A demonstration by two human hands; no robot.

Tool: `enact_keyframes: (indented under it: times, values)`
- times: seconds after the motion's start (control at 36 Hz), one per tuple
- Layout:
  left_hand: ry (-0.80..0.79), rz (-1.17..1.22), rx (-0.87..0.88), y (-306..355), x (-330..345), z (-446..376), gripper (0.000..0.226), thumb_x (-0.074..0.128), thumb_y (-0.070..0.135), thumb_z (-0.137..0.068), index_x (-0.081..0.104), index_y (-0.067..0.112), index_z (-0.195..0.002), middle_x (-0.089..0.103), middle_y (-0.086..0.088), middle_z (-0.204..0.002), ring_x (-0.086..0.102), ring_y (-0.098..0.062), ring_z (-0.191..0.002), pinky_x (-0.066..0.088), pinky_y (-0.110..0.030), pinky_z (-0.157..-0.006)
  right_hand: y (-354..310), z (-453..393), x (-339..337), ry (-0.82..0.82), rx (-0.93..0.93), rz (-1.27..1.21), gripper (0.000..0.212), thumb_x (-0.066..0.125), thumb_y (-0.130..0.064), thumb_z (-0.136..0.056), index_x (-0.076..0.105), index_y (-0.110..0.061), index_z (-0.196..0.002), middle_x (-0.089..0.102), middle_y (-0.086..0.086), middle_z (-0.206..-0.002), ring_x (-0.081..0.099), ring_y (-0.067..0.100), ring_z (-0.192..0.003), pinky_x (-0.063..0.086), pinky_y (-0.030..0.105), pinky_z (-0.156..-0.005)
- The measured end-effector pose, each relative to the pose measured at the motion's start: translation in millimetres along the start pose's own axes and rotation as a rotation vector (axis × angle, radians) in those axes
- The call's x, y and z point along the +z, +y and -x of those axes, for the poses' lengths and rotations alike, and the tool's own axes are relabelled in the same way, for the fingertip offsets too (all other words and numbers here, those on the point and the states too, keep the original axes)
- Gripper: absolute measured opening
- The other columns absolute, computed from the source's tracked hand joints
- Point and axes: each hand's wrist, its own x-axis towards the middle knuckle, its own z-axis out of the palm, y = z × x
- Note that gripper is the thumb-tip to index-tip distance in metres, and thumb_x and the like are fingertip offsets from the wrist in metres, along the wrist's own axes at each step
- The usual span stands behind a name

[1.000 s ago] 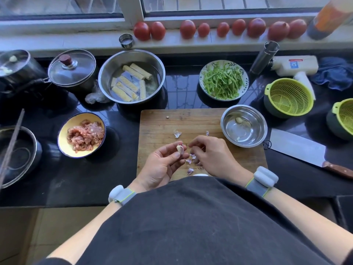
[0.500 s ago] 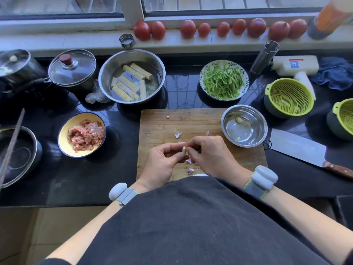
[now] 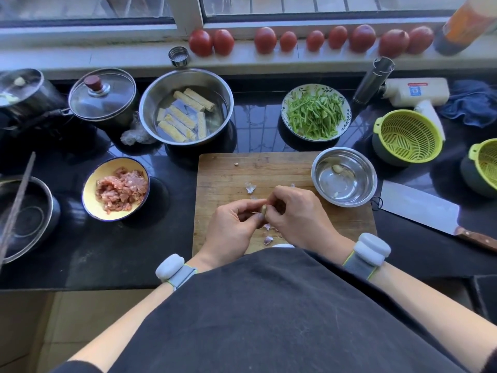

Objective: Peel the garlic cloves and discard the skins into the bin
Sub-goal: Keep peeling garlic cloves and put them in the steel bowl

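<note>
- Right now the left hand [image 3: 231, 227] and right hand [image 3: 295, 214] meet above the near half of the chopping board [image 3: 223, 173], each with curled fingers pinching the same garlic clove [image 3: 263, 210] between them.
- Slippery once bare, the clove could squirt from that tight grip and roll off the board onto the bench.
- Loose skins [image 3: 268, 239] lie on the board under the hands, one more [image 3: 250, 187] just beyond; a sleeve could sweep them off.
- Peeled cloves [image 3: 336, 168] sit in the steel bowl [image 3: 322, 168] at the board's right; clinging skin might follow the next clove in.
- No bin shows, so carried skins may scatter.
</note>
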Motion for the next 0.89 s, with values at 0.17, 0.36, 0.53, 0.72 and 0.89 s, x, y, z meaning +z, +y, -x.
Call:
enact_keyframes:
  times: [0.17,0.36,0.53,0.72,0.89]
  values:
    - [-0.003,0.432,-0.165,-0.1,0.0,-1.9,0.022,0.063,-0.004,-0.092,0.068,0.006,-0.112,0.076,-0.015,-0.101,0.072,-0.021,-0.082,0.061,-0.028,-0.076,5.8,1.9,3.6,0.001,0.14,-0.128,0.011,0.066,-0.022,-0.083,0.064,-0.019,-0.073,0.059,-0.01,-0.062,0.056,0.009,-0.064,0.04,0.02,-0.059]
    - [0.003,0.506,-0.184,-0.3,2.0,-2.2,0.02,0.062,-0.004,-0.092,0.067,0.004,-0.11,0.076,-0.012,-0.1,0.073,-0.021,-0.081,0.061,-0.027,-0.077,4.7,1.2,1.9,0.005,0.143,-0.163,0.008,0.065,-0.017,-0.086,0.07,-0.019,-0.08,0.063,-0.012,-0.065,0.058,0.004,-0.065,0.039,0.011,-0.059]
    - [0.017,0.417,-0.143,-2.6,1.2,-2.5,0.02,0.066,-0.002,-0.091,0.07,0.006,-0.108,0.075,-0.012,-0.095,0.072,-0.023,-0.087,0.06,-0.028,-0.078,2.8,1.2,1.8,0.034,0.038,-0.126,0.003,0.075,-0.019,-0.087,0.077,-0.018,-0.088,0.072,-0.012,-0.075,0.063,0.001,-0.067,0.049,0.014,-0.067]
    - [0.014,0.277,-0.077,-1.0,-0.5,-1.1,0.02,0.066,-0.008,-0.089,0.071,0.004,-0.105,0.077,-0.006,-0.09,0.074,-0.017,-0.081,0.058,-0.024,-0.074,0.0,0.0,1.4,0.015,0.001,-0.057,0.006,0.074,-0.022,-0.088,0.078,-0.017,-0.089,0.076,-0.007,-0.079,0.068,0.009,-0.073,0.056,0.031,-0.075]
    - [0.004,0.193,-0.038,0.8,-0.7,-0.4,0.022,0.067,-0.01,-0.088,0.072,0.0,-0.106,0.078,-0.006,-0.089,0.074,-0.014,-0.078,0.057,-0.021,-0.074,0.6,0.3,1.4,0.017,0.0,-0.06,0.006,0.073,-0.021,-0.087,0.077,-0.016,-0.085,0.075,-0.008,-0.076,0.066,0.008,-0.07,0.056,0.032,-0.073]
